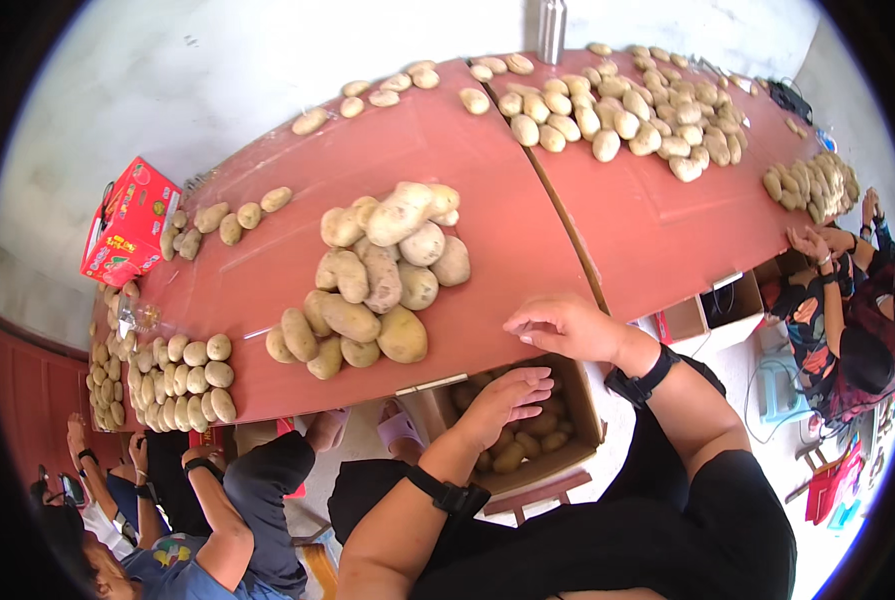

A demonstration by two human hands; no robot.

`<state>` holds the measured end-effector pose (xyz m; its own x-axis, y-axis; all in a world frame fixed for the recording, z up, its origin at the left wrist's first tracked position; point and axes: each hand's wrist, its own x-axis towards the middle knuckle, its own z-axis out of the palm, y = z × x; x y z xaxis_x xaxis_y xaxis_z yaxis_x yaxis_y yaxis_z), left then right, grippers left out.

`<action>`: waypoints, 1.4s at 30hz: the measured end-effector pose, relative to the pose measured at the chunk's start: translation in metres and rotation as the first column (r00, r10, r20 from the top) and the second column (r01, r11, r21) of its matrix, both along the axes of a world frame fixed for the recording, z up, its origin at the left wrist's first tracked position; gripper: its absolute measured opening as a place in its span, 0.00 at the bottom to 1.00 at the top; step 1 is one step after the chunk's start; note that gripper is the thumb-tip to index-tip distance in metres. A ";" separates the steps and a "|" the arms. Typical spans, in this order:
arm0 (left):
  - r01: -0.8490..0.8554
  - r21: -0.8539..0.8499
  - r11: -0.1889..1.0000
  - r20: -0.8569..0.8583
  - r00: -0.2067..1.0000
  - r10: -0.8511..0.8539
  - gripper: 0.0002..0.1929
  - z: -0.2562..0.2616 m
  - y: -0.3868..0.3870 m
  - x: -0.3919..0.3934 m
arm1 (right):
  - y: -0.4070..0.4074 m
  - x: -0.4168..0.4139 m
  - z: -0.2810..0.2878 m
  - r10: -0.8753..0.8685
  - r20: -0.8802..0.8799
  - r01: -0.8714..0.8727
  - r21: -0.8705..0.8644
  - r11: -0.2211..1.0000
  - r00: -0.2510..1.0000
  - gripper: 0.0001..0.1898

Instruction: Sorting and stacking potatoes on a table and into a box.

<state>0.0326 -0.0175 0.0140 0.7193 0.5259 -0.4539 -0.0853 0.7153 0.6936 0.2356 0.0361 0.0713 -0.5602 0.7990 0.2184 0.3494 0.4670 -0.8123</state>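
Observation:
My left hand [501,401] hovers over a cardboard box [596,401] below the table edge, fingers spread and nothing seen in them. Loose potatoes [528,444] lie in the box, some hidden beneath my hand. My right hand [567,326] is above the table's front edge, its fingers slightly bent, with no object visible in it. A heap of large potatoes [378,277] is on the red table [507,277], left of my right hand. Each of my wrists wears a black band with a small device.
Neat potato rows [181,382] line the left end beside a seated person [222,517]. A big potato spread [627,112] and a steel bottle [551,30] occupy the far side. Another stack [811,186] sits near people at right. A red carton [132,221] stands at far left.

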 end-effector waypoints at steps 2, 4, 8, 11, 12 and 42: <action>-0.106 -0.029 0.994 0.045 0.993 0.107 0.23 0.000 0.002 -0.004 | 0.003 -0.009 0.013 0.018 0.028 -0.016 -0.050 0.999 0.999 0.11; -0.148 -0.013 0.989 0.071 0.986 0.149 0.22 0.004 0.006 -0.011 | 0.011 -0.017 0.028 0.053 0.072 -0.049 -0.066 0.997 0.996 0.11; -0.259 0.022 0.966 0.112 0.960 0.255 0.19 0.025 0.015 -0.028 | 0.044 -0.036 0.067 0.121 0.203 -0.111 -0.056 0.992 0.972 0.14; -0.342 0.030 0.939 0.139 0.932 0.335 0.17 0.037 0.021 -0.042 | 0.080 -0.061 0.080 -0.058 0.121 0.040 0.139 0.989 0.991 0.22; -0.351 0.033 0.936 0.150 0.927 0.343 0.17 0.036 0.022 -0.044 | 0.090 -0.070 0.080 -0.049 0.130 0.030 0.147 0.989 0.990 0.22; -0.622 0.151 0.768 0.025 0.779 0.626 0.19 0.045 -0.004 -0.096 | -0.072 -0.020 -0.068 -0.102 0.546 0.281 -0.255 0.925 0.831 0.31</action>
<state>-0.0635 -0.0211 0.0586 0.1992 0.9149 -0.3512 -0.4588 0.4038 0.7915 0.2155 -0.0359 0.0035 -0.3458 0.8765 -0.3350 0.8111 0.0996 -0.5764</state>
